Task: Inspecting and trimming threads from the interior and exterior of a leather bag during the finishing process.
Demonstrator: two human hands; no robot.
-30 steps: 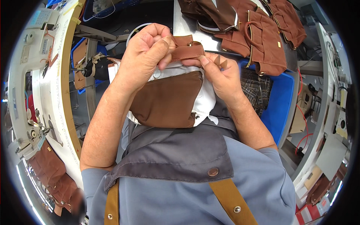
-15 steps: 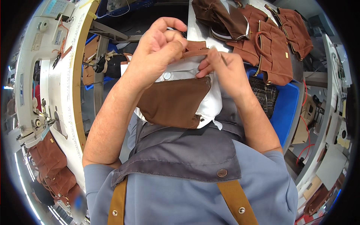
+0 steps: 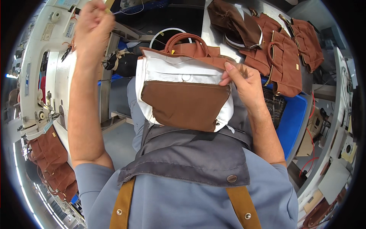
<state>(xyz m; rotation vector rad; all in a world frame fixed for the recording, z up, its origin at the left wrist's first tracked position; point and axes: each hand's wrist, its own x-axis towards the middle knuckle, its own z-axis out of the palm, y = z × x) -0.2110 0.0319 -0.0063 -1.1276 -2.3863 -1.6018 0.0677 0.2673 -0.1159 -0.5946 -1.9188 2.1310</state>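
Note:
A handbag lies on my lap, its white inner side (image 3: 167, 68) outward, with a dark brown panel (image 3: 187, 105) below and a round snap (image 3: 186, 77) above the panel. Reddish-brown handles (image 3: 187, 37) arch up behind its top edge. My right hand (image 3: 246, 82) pinches that reddish-brown top edge at the bag's right corner. Raised at the upper left, away from the bag, my left hand (image 3: 93, 28) has its fingers curled in and is slightly blurred. A small yellowish bit shows by its fingertips, too unclear to name.
On the left stands a white sewing machine (image 3: 34, 72), with brown bags (image 3: 53, 164) beneath it. Several brown bags (image 3: 284, 70) and a dark brown one (image 3: 236, 24) lie on the metal table at upper right. A blue bin (image 3: 291, 118) sits by my right arm.
My left hand has left the bag's top edge and swung up to the left. The bag sits more spread out, its handles now showing. My right hand still grips the edge, slightly lower.

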